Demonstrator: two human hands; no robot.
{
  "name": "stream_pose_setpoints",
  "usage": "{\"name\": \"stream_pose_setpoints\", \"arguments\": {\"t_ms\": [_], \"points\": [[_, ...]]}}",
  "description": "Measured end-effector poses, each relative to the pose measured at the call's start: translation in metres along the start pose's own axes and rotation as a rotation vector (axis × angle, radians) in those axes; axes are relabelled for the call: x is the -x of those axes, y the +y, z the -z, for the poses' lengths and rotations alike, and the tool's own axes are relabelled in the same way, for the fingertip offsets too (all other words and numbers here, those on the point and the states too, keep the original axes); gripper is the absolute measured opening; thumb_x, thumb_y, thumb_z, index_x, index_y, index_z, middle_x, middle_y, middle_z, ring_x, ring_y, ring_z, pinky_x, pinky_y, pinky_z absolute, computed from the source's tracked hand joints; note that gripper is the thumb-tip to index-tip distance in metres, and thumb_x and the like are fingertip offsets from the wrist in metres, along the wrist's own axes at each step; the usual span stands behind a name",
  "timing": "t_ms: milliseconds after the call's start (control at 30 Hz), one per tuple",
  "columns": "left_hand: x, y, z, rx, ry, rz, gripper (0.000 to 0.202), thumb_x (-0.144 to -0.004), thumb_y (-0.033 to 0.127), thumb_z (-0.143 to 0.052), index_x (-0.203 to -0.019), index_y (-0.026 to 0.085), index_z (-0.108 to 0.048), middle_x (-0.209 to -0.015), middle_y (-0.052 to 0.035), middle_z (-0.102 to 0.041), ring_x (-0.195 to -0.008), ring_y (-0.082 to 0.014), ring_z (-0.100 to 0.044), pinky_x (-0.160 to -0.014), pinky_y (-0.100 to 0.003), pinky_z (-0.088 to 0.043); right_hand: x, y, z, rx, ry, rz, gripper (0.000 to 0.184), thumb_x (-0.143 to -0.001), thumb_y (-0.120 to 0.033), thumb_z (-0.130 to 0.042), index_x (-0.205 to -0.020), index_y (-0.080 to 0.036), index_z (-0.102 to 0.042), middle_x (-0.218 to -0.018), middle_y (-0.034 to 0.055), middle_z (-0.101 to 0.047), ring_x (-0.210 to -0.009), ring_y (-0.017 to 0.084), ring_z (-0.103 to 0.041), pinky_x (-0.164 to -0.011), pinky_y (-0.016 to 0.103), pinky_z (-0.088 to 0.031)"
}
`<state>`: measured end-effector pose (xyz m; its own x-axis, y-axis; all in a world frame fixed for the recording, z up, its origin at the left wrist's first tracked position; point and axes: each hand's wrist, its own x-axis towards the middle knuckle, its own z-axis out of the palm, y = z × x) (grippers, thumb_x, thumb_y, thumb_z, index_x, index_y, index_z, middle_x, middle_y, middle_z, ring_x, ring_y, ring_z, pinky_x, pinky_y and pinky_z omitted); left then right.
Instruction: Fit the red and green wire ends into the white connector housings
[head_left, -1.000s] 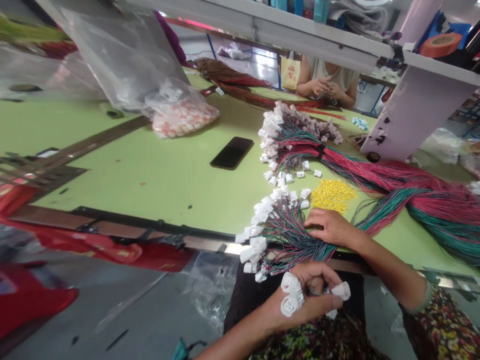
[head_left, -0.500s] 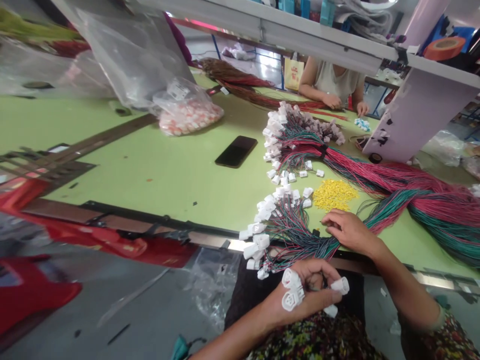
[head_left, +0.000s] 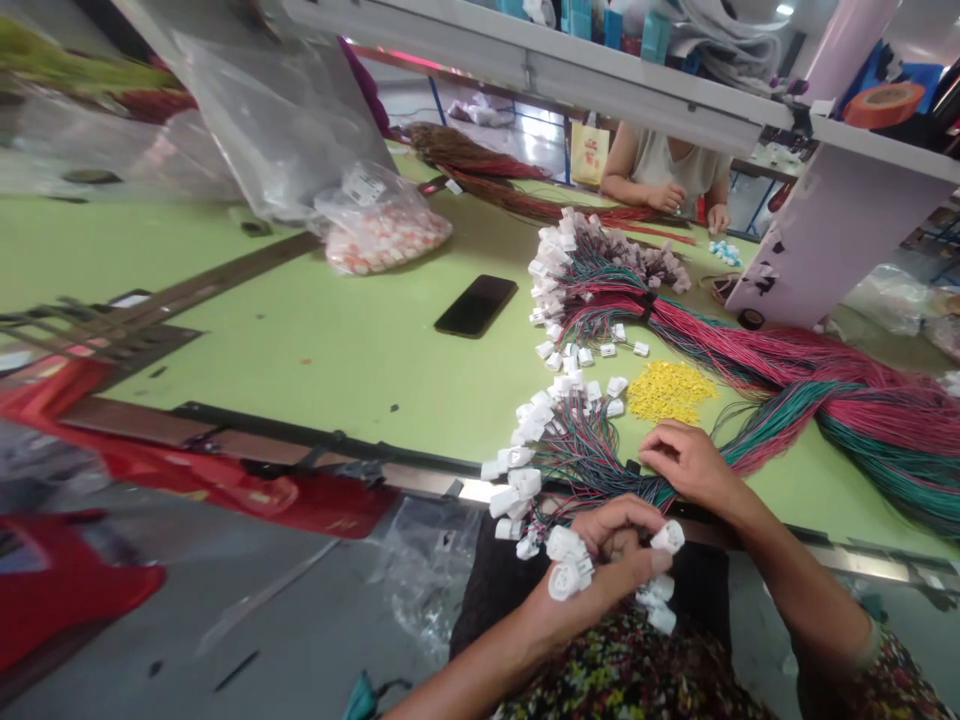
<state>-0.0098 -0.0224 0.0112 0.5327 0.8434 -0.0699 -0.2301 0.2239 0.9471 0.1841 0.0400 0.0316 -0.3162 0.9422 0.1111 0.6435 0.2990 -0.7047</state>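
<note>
My left hand (head_left: 619, 545) is closed on a white connector (head_left: 667, 537), held between thumb and fingers. More white connectors (head_left: 568, 562) rest against the back of that hand, and others hang below its thumb. My right hand (head_left: 686, 462) is over the table's near edge, its fingers curled together; anything in them is too small or hidden to make out. Just beyond it lies a pile of small yellow pieces (head_left: 670, 390). The nearer wire bundle (head_left: 592, 450), tipped with white connectors, passes beneath the right hand.
A second, thicker wire bundle (head_left: 720, 335) lies behind. A black phone (head_left: 476, 305) and a plastic bag of orange and white pieces (head_left: 386, 235) are on the green table (head_left: 337, 350). A co-worker (head_left: 667, 175) sits opposite, under a shelf (head_left: 570, 75).
My left hand has risen slightly and turned, bringing the white connector closer to my right hand. More connectors now show below the left thumb. My right hand has barely moved.
</note>
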Motion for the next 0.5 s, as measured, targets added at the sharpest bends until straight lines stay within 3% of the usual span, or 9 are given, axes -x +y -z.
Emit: {"name": "stream_pose_setpoints", "arguments": {"t_ms": [67,133,233,333,500], "points": [[-0.001,0.002,0.0,0.091,0.123,-0.014,0.027,-0.079,0.037,-0.083,-0.094,0.017,-0.075,-0.1,-0.0057,-0.071,-0.051,-0.0033,-0.036,-0.048,-0.021,-0.025,0.014,-0.002,0.003,-0.252,0.075,-0.027,0.007,-0.091,-0.024,-0.07,-0.086,-0.019,-0.071,-0.081,0.0014,-0.068,-0.072,0.015,-0.062,-0.066,0.026,-0.049],[-0.003,0.006,0.0,0.182,0.221,0.012,0.029,-0.079,0.04,-0.084,-0.094,0.018,-0.074,-0.113,-0.0074,-0.071,-0.051,-0.0025,-0.039,-0.048,-0.021,-0.028,0.028,-0.004,0.002,-0.494,0.156,-0.055,0.013,-0.089,-0.032,-0.075,-0.089,-0.019,-0.072,-0.082,0.001,-0.069,-0.069,0.014,-0.063,-0.063,0.025,-0.05],[-0.005,0.013,-0.003,0.271,0.237,0.059,0.035,-0.075,0.044,-0.087,-0.093,0.017,-0.073,-0.088,-0.0021,-0.072,-0.048,-0.0028,-0.037,-0.045,-0.019,-0.027,0.043,-0.007,-0.009,-0.605,0.304,-0.019,0.012,-0.086,-0.033,-0.08,-0.086,-0.022,-0.076,-0.083,0.0014,-0.07,-0.076,0.015,-0.066,-0.066,0.025,-0.053],[-0.008,0.014,-0.005,0.308,0.219,0.071,0.037,-0.073,0.044,-0.088,-0.091,0.016,-0.072,-0.063,0.0057,-0.059,-0.044,-0.0029,-0.035,-0.043,-0.018,-0.024,0.049,-0.011,-0.02,-0.56,0.427,0.055,0.006,-0.088,-0.03,-0.08,-0.086,-0.024,-0.079,-0.084,0.0024,-0.071,-0.081,0.016,-0.067,-0.073,0.027,-0.055],[-0.008,0.012,-0.006,0.321,0.228,0.065,0.035,-0.073,0.041,-0.088,-0.089,0.016,-0.07,-0.063,0.0062,-0.058,-0.043,-0.0018,-0.035,-0.043,-0.017,-0.023,0.051,-0.014,-0.026,-0.455,0.499,0.084,0.004,-0.09,-0.022,-0.077,-0.091,-0.025,-0.08,-0.086,0.0024,-0.07,-0.083,0.016,-0.066,-0.076,0.028,-0.054]]}}
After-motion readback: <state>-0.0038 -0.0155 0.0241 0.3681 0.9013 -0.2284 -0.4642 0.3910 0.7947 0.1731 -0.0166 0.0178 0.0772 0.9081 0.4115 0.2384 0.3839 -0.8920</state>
